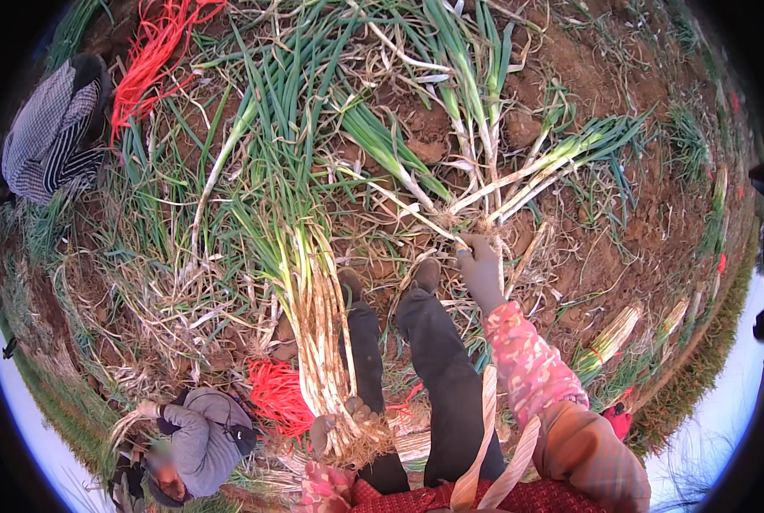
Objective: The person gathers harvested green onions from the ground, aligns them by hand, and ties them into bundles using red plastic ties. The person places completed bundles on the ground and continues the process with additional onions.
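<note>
My left hand [321, 435], in a dark glove, is closed around the root end of a thick bunch of green onions [314, 320]. Their pale, soil-stained stalks lie along my left leg, and the green leaves spread away from me. With my arm stretched forward, my right hand [480, 269], also gloved, grips a thin single green onion [414, 215] near its lower end. Just beyond those fingers lie loose green onions [536, 170], their roots towards me. More upright-lying ones [475, 109] fan out behind them.
Red plastic strips lie in one heap [279, 394] by my left side and another [148, 64] at far left. Two people [205, 436] [51, 128] crouch to the left. A tied onion bundle [612, 336] rests at right. Leaf litter covers the brown soil [645, 211].
</note>
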{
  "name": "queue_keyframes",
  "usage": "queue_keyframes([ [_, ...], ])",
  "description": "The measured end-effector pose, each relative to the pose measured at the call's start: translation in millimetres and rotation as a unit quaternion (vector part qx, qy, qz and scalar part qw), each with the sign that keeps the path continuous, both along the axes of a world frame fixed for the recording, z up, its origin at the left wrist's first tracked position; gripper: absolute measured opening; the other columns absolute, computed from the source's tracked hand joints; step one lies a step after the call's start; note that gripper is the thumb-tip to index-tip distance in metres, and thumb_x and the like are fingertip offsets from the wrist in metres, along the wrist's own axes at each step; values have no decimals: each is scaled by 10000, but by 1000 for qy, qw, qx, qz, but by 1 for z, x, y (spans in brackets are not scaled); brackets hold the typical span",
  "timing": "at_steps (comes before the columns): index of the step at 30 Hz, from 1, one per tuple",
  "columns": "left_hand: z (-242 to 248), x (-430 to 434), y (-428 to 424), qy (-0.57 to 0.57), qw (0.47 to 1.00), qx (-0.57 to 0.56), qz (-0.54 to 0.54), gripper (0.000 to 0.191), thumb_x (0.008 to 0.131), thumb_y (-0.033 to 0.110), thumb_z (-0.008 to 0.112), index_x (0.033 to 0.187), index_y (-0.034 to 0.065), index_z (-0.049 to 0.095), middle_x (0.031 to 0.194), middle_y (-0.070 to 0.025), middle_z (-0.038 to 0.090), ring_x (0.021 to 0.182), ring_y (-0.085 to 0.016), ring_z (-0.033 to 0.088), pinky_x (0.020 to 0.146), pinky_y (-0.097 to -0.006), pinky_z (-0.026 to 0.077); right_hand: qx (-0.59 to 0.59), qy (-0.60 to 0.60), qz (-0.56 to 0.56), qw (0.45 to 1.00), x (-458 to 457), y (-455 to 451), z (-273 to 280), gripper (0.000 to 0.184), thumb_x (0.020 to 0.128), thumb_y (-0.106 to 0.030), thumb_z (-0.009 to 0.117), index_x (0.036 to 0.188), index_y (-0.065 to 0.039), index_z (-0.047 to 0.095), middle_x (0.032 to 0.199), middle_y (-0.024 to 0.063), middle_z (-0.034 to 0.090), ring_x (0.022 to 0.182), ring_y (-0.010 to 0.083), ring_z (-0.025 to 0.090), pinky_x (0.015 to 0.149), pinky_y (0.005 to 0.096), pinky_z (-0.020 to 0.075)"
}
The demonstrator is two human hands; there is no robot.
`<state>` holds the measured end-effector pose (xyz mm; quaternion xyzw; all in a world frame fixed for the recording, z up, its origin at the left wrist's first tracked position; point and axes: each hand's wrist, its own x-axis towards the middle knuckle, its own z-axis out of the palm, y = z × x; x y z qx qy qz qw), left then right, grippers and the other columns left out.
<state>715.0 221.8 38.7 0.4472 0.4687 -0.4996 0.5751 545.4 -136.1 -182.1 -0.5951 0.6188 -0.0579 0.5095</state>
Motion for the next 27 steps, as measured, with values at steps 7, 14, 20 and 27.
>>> queue_keyframes([
  [7, 65, 17, -58, 17, 984, -177, -23, 580, 866, 297, 661, 1340, 0, 507, 1084, -80, 649, 1054, -270, 638, 1008, -460, 520, 182, -101, -36, 977, 8, 58, 205, 207, 1063, -174, 551, 1146, -4, 634, 792, -6, 605, 613, 73, 491, 560, 254, 412],
  [14, 116, 3, -80, 51, 982, -120, -134, 381, 993, 187, 523, 1273, -57, 609, 1148, -175, 708, 1017, -296, 720, 935, -440, 594, 3, -53, 138, 989, 60, 154, 342, 250, 888, -180, 716, 1109, -68, 682, 1037, 169, 681, 920, 417, 692, 815, 451, 551],
  [20, 111, 4, -57, -68, 929, -213, -295, 308, 1031, 177, 512, 1256, -15, 598, 1151, -145, 704, 1051, -247, 714, 939, -395, 589, -48, 18, 133, 990, 52, 182, 374, 230, 877, -177, 693, 1088, -89, 671, 1092, 168, 677, 895, 419, 691, 784, 500, 554],
  [27, 131, 8, -68, 27, 932, -254, -258, 308, 1040, 164, 497, 1247, -43, 593, 1175, -166, 694, 1060, -270, 712, 977, -432, 585, 21, 84, 199, 976, 50, 171, 391, 235, 909, -275, 650, 1027, -77, 693, 935, 212, 704, 891, 418, 693, 775, 513, 538],
])
